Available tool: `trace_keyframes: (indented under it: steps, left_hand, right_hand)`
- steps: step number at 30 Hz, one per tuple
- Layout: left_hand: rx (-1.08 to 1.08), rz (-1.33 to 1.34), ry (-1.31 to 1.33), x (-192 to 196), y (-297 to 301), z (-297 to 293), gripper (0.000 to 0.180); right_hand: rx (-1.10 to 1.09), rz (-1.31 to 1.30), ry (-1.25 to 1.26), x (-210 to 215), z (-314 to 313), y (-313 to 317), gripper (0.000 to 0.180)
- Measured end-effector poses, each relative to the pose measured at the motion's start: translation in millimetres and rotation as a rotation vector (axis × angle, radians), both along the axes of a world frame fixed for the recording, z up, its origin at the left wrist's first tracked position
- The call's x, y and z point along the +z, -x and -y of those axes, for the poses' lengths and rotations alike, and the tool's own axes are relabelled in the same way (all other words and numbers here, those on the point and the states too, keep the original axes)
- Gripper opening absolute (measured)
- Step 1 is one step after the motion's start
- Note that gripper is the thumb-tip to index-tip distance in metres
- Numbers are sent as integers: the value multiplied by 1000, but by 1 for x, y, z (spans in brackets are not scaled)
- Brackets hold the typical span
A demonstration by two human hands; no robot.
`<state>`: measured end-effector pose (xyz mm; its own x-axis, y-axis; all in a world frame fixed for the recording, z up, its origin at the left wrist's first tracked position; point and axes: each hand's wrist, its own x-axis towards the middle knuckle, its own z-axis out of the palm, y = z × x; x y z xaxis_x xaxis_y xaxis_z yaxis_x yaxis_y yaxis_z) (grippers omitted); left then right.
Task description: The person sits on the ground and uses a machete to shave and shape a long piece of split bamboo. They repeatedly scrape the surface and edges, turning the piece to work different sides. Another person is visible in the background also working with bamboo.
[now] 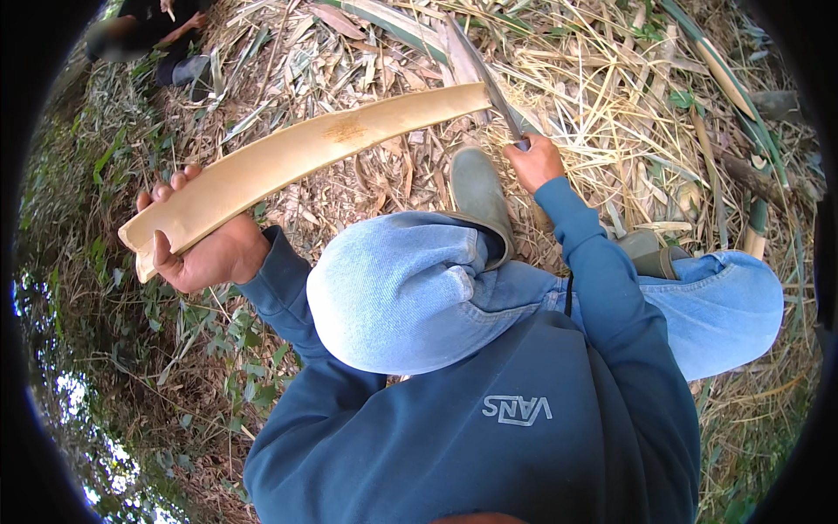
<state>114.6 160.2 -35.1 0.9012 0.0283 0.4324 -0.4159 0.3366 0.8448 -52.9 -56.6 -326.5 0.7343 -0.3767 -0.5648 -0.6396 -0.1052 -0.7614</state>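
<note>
A wide split bamboo piece [279, 159], pale on its inner face with a brownish rough patch, slants up from left to right. My left hand [214, 251] grips its near left end, thumb on one side and fingers over the other edge. In my right hand [534, 163] is the handle of a machete [494, 86], its long dark blade pointing away from me. The blade is at the far right end of the bamboo; whether it touches or cuts in, I cannot tell.
Dry leaves and pale shavings [602, 122] cover the ground ahead. Green bamboo lengths [729, 83] lie at the right, another [397, 24] at the far edge. My green boot [480, 188] stands below the blade. Another person [161, 39] is at the far left. Leafy plants [253, 375] grow left.
</note>
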Motion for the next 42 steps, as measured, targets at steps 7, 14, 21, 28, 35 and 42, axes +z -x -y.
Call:
trace_keyframes:
  steps: [7, 14, 21, 28, 35, 42]
  left_hand:
    - [-146, 45, 19, 7, 0, 18, 37]
    - [-284, 51, 53, 4, 4, 19, 32]
    - [-348, 71, 42, 10, 10, 21, 34]
    - [-363, 89, 44, 7, 13, 24, 32]
    - [-310, 64, 68, 8, 19, 16, 29]
    - [-264, 52, 58, 4, 19, 15, 23]
  right_hand:
    - [50, 233, -99, 87, 2, -18, 29]
    - [246, 460, -171, 143, 1, -21, 21]
    - [229, 488, -149, 140, -2, -20, 21]
    - [176, 512, -28, 120, -8, -16, 19]
    - [158, 422, -76, 104, -12, -4, 19]
    - [147, 156, -55, 82, -2, -10, 24]
